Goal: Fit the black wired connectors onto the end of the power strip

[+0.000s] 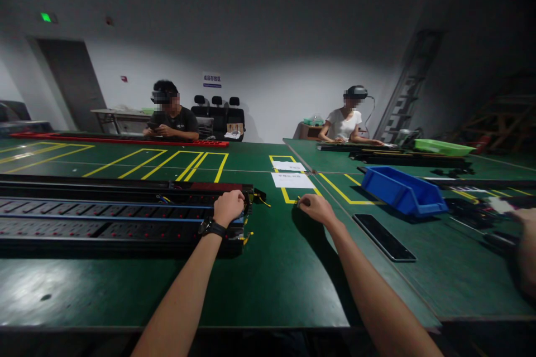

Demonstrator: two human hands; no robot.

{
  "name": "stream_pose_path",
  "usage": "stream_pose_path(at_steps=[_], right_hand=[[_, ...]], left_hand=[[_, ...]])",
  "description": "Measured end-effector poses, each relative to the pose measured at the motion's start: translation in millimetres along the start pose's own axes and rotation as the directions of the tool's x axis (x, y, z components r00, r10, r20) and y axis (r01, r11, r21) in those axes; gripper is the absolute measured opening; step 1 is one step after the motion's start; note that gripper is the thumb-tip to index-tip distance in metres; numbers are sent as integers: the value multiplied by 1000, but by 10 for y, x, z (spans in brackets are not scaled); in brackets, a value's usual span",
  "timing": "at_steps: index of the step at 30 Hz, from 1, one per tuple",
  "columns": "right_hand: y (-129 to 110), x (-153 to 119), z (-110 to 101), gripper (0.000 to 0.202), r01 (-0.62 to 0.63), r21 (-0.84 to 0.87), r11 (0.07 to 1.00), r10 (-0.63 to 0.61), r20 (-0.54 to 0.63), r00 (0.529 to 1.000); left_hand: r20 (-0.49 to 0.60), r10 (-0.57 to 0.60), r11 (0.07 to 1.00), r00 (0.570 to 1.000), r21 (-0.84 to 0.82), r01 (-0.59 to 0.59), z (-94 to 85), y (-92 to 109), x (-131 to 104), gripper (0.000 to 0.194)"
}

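Observation:
Several long black power strips (159, 230) with rows of sockets and small red marks lie side by side at the left. My left hand (229, 207), a watch on its wrist, is closed over the right end of one of them, its fingertips partly hidden. Yellow wire ends (248, 237) stick out at that end. To the right, my right hand (316, 209) is held in a pinch low over the green table (276, 279). Something tiny shows at its fingertips, too small to name. White paper labels (293, 180) lie just beyond it.
A black phone (383, 237) and a blue bin (404, 192) are right of my right hand. Another person's hand (525, 240) is at the right edge beside dark parts. Two people (173, 120) sit across the table. A green tray (444, 148) stands far right.

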State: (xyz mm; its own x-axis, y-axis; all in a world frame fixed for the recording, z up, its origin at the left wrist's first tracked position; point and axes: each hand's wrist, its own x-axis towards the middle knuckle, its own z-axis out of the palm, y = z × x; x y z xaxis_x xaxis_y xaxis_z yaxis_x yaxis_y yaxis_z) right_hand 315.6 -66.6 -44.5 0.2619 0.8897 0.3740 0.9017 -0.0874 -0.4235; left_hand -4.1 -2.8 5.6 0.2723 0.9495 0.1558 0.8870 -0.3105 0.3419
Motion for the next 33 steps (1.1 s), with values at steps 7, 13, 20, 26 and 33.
stream_pose_path(at_steps=[7, 13, 20, 26, 33], right_hand=[[-95, 14, 40, 21, -10, -46, 999, 6, -102, 995], [-477, -93, 237, 18, 135, 58, 989, -124, -166, 978], [-1217, -346, 521, 58, 455, 248, 855, -478, 42, 877], [-1421, -375, 594, 50, 487, 186, 853, -507, 85, 858], [-1326, -272, 564, 30, 366, 76, 928, -369, 45, 928]], left_hand=[[-2, 17, 1000, 1000, 17, -17, 19, -12, 0, 31], [-7, 50, 997, 999, 55, -49, 40, -16, -1, 30], [-7, 71, 995, 997, 77, -70, 49, -25, 7, 32], [14, 98, 993, 995, 68, -99, 52, -30, 27, 36], [21, 48, 995, 999, 86, -50, 47, 2, 71, 31]])
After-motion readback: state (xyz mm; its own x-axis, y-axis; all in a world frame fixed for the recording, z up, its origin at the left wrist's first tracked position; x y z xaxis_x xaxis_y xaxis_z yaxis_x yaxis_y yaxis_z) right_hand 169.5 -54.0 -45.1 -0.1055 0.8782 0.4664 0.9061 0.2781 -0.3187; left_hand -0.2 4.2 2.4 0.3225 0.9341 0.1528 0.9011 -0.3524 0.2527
